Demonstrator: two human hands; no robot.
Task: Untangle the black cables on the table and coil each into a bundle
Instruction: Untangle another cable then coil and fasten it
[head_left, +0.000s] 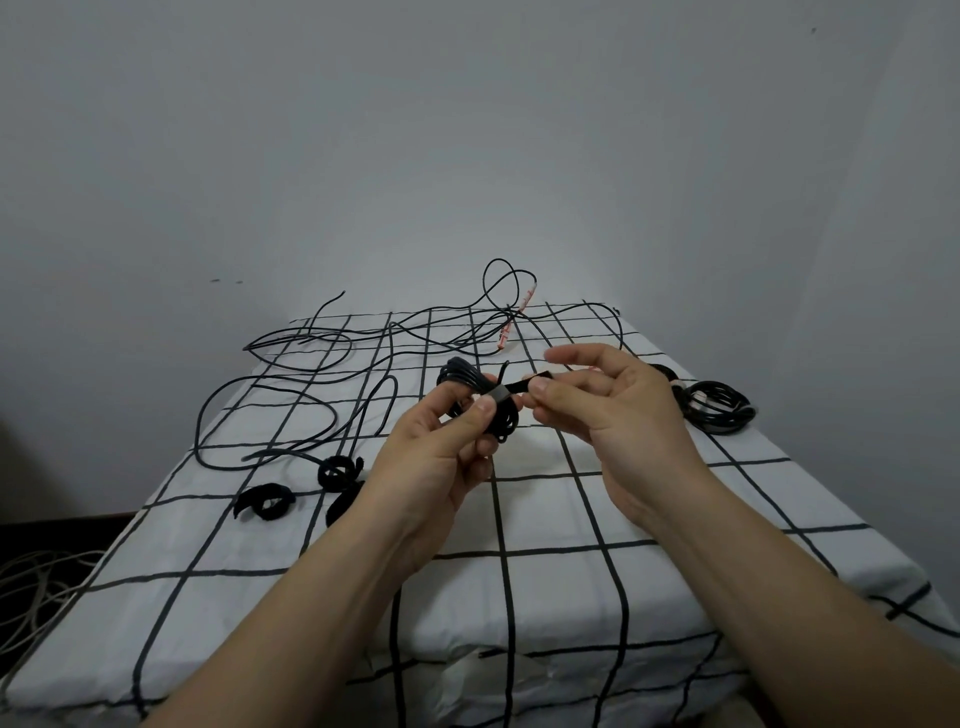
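Observation:
My left hand (441, 441) grips a small coiled black cable bundle (462, 382) above the middle of the table, thumb pressed on a strap wrapped around it. My right hand (608, 400) pinches the free end of that black strap (527, 385) between thumb and forefinger, pulled to the right. Loose black cables (291, 410) sprawl tangled over the left and far side of the table (545, 519). A finished coiled bundle (719, 408) lies at the right edge.
Three curled black straps (265, 501) lie on the checked cloth to the left of my left wrist. A cable with a white and red label (514, 317) lies at the far edge. Pale cables (31, 582) sit on the floor at left. A wall stands behind.

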